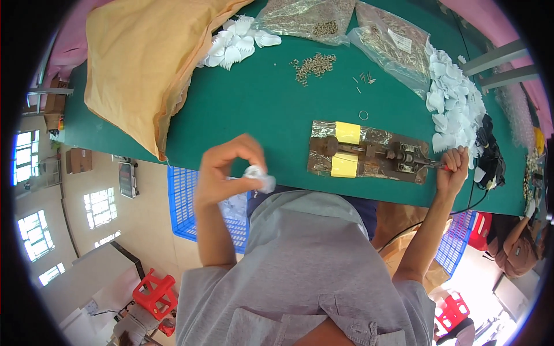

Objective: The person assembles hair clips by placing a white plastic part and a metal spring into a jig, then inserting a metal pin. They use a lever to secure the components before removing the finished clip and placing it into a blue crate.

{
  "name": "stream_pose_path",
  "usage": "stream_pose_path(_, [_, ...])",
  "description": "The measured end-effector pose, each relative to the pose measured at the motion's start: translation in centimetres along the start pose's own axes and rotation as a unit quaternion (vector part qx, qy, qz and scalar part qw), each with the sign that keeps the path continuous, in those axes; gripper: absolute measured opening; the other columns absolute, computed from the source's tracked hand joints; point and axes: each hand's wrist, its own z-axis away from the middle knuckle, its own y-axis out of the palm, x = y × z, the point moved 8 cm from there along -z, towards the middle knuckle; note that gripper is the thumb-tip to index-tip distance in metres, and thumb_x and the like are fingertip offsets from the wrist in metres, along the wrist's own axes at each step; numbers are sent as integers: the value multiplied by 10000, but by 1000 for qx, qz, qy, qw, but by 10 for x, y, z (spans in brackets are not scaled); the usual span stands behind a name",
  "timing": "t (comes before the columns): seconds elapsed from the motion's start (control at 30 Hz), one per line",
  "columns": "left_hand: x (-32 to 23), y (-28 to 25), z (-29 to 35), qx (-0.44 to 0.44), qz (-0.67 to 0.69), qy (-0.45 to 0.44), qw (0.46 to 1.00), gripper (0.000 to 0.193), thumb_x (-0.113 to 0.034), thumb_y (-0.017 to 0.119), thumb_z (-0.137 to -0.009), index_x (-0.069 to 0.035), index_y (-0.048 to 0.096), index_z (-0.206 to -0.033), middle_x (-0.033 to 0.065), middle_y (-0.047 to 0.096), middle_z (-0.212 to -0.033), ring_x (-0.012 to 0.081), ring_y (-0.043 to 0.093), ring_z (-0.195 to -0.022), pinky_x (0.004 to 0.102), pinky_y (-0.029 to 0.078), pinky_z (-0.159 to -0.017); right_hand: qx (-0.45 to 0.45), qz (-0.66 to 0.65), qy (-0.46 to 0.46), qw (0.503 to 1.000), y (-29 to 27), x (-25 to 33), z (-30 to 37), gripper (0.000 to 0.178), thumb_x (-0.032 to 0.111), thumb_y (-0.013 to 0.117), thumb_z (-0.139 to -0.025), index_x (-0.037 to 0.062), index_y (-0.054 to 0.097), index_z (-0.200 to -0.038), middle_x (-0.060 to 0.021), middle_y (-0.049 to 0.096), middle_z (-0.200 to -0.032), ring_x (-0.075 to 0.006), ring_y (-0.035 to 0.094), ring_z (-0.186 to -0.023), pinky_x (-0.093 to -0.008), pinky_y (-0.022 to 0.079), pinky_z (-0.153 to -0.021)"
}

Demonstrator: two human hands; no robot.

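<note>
My left hand [228,170] is raised over the table's front edge, thumb and fingers pinched round a white plastic piece [259,177]; motion blurs its shape. My right hand [452,164] is closed on the red-tipped lever [437,165] of a metal hand press [398,154]. The press is fixed to a tape-wrapped board [374,168] with yellow pads [348,132] on it. Beyond the board lies a metal ring [363,115]. Farther back are a heap of small metal springs [314,67] and a few thin pins [367,77].
White toothed plastic pieces are piled at right [456,95] and at back left [234,46], beside a big yellow sack [135,69]. Clear bags of metal parts [395,43] lie at the back. Black cables [490,150] sit at right. A blue basket [183,202] stands below the table edge.
</note>
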Motion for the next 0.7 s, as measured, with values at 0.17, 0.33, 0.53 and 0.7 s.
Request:
stream_pose_path(0.17, [38, -88, -24, -201, -246, -136, 938, 270, -65, 797, -876, -36, 744, -1139, 53, 746, -1035, 146, 676, -969, 276, 518, -880, 17, -7, 1, 1000, 1, -3, -5, 265, 193, 502, -1139, -15, 551, -982, 32, 328, -670, -69, 314, -564, -242, 346, -524])
stream_pose_path(0.33, [84, -70, -132, -112, -510, 141, 841, 324, -105, 796, -855, -69, 752, -1174, 78, 736, -1188, 289, 643, -1158, 419, 521, -957, -43, 64, -39, 996, -9, -1, -4, 237, 191, 530, -1127, 5, 558, -982, 41, 331, -679, -69, 303, -579, -244, 339, -536])
stream_pose_path(0.53, [126, -51, -187, -22, -693, 139, 707, 122, -134, 700, -832, -41, 703, -910, 115, 695, -923, 300, 663, -965, 444, 542, -857, -167, 249, -113, 947, -5, 7, 19, 230, 201, 584, -1090, 46, 594, -920, 42, 401, -709, -90, 377, -620, -275, 367, -606])
stream_pose_path(0.7, [88, -74, -167, -104, -601, 128, 782, 90, -73, 690, -916, 8, 668, -950, 138, 692, -909, 269, 688, -854, 395, 552, -765, -198, 713, -180, 649, 36, 13, 33, 199, 185, 693, -1016, 20, 754, -923, -25, 676, -769, -125, 616, -644, -282, 484, -617])
